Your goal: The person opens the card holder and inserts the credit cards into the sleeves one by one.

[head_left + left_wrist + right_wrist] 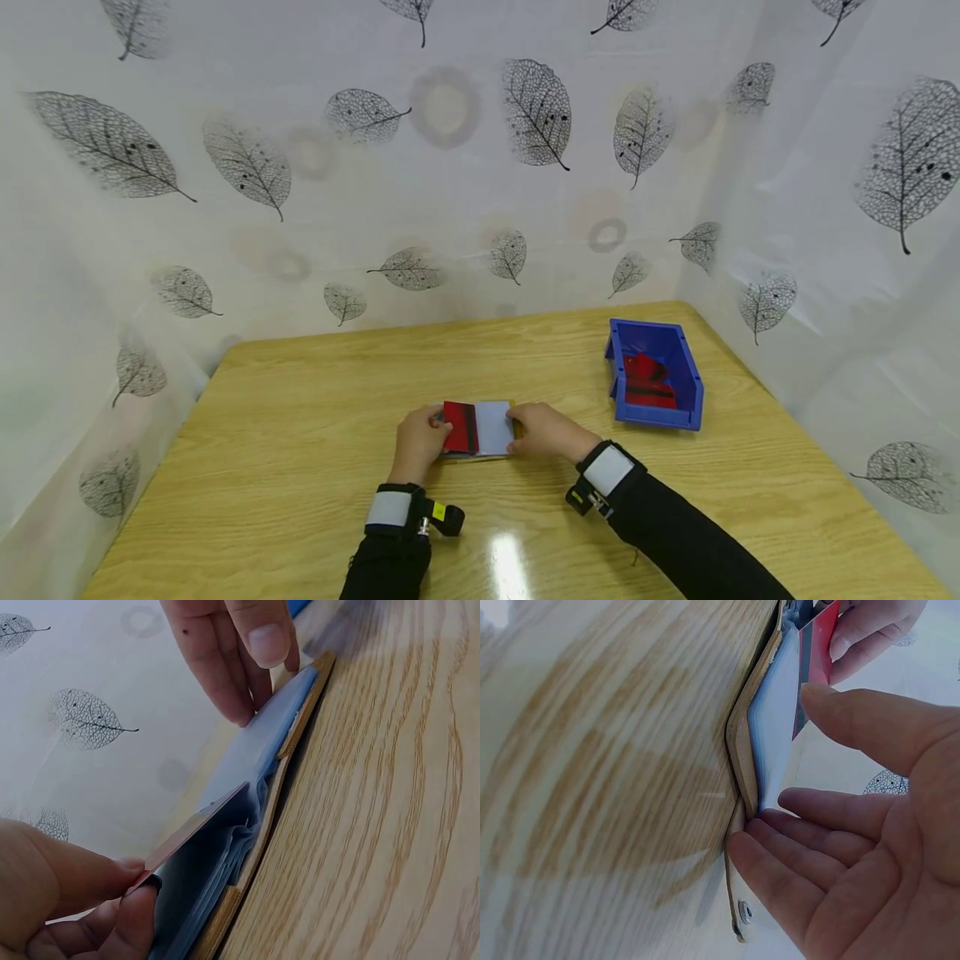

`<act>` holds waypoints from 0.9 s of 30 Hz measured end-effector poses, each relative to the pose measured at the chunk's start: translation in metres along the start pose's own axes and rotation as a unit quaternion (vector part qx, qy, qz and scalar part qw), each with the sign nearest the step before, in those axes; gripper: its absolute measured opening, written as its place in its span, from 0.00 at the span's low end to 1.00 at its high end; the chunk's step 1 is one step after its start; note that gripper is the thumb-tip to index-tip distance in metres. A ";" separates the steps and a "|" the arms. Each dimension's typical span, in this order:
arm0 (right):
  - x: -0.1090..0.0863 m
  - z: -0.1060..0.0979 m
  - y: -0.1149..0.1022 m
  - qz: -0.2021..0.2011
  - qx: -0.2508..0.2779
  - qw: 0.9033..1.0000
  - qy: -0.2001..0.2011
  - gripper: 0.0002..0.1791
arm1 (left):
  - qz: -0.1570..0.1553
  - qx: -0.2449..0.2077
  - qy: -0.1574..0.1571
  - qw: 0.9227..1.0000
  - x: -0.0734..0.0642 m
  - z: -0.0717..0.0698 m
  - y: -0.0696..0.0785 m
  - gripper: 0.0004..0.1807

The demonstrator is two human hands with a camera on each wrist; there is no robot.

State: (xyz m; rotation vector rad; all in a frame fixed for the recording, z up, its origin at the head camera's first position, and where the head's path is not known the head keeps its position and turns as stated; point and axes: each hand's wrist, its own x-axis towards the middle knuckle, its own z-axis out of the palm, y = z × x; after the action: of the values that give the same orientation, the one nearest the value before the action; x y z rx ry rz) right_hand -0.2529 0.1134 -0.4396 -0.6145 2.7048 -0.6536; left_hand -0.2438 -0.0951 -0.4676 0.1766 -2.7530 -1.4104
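A card holder (495,429) lies opened on the table in the head view, showing a stack of clear plastic sleeves (771,724) inside a tan cover (740,754). My left hand (416,442) pinches a red card (459,427) with a dark stripe between thumb and finger, tilted over the left-hand sleeves. In the left wrist view the card (202,829) stands at an angle above the spread sleeves. My right hand (551,433) is at the holder's right edge, its fingers (810,859) fairly straight and right at the cover, thumb apart.
A blue bin (693,400) with several red cards (647,383) in it stands at the back right of the wooden table (300,500). A metal snap (745,911) shows on the holder's strap. Leaf-printed sheeting (450,192) hangs behind and at both sides.
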 end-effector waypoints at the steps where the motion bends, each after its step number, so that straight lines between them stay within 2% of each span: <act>1: 0.000 0.000 0.000 -0.001 -0.001 1.000 0.000 0.30 | 0.005 0.003 0.002 1.000 0.000 0.000 0.001 0.19; 17: 0.000 0.000 0.002 -0.011 0.008 1.000 0.008 0.30 | 0.048 0.071 0.008 0.996 -0.003 0.012 0.014 0.16; 20: 0.001 0.001 0.003 -0.012 0.001 1.000 0.010 0.30 | 0.053 0.070 0.008 0.996 -0.002 0.015 0.016 0.15; 27: 0.006 0.002 0.006 0.000 -0.006 1.000 0.018 0.28 | 0.056 0.062 -0.015 0.996 -0.002 0.026 0.022 0.12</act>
State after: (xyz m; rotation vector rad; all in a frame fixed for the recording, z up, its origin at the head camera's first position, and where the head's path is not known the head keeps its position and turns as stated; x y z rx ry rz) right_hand -0.2596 0.1145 -0.4453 -0.6105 2.7437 -0.6533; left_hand -0.2460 -0.0619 -0.4650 0.0048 -2.8271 -1.2262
